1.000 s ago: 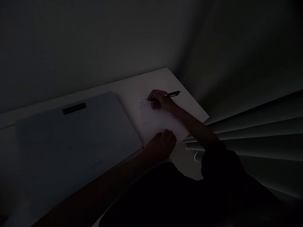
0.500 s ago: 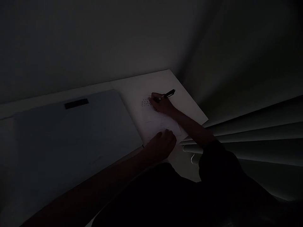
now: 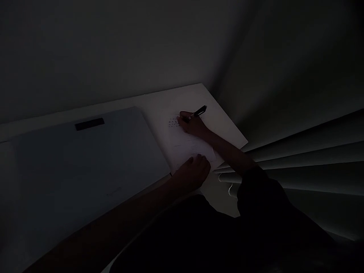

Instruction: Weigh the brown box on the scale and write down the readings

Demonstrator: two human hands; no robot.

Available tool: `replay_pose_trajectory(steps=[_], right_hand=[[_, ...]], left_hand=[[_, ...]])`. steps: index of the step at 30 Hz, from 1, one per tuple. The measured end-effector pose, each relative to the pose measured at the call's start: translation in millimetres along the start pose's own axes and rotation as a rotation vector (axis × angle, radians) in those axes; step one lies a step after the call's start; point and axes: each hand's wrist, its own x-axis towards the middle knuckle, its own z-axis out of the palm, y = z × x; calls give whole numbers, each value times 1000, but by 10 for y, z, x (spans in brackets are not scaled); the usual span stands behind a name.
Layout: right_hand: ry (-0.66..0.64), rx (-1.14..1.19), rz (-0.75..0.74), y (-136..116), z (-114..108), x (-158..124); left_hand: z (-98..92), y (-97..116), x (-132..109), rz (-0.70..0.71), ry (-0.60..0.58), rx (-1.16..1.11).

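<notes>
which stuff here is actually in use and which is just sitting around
In use:
right hand gripping the pen
left hand resting on the sheet of paper

Lying about:
grey-blue pad with a dark strip
window blinds

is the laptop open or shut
Shut: the laptop lies flat on the desk, lid down, no screen or keys showing, beside the paper.

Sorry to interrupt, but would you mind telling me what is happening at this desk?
In very dim light, a person is writing on a sheet of paper that lies on a white desk. The right hand holds a dark pen with its tip at some faint marks on the sheet. The left hand rests on the paper's near edge. A closed laptop lies beside it.
</notes>
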Motion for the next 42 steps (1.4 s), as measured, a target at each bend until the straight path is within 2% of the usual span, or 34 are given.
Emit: replay_pose_trajectory(steps=[3, 8, 16, 24, 31, 34, 36, 42], right_hand=[[-1, 6, 20, -45, -14, -23], [-1, 154, 48, -62, -15, -53], [0, 87, 65, -66, -10, -51], [7, 71, 58, -44, -4, -38], [43, 20, 21, -88, -53, -59], [115, -98, -80, -105, -147, -86], [113, -206, -142, -87, -216, -86], [-62, -685, -302, 81, -283, -31]], left_hand=[[-3, -5, 4, 8, 2, -2], [-4, -6, 3, 15, -28, 8], [-12, -7, -4, 13, -18, 16], [-35, -8, -5, 9, -73, 13], [14, -11, -17, 7, -41, -15], [34, -3, -17, 10, -48, -14], [30, 0, -10, 10, -72, -16], [-3, -3, -5, 14, -81, -9]])
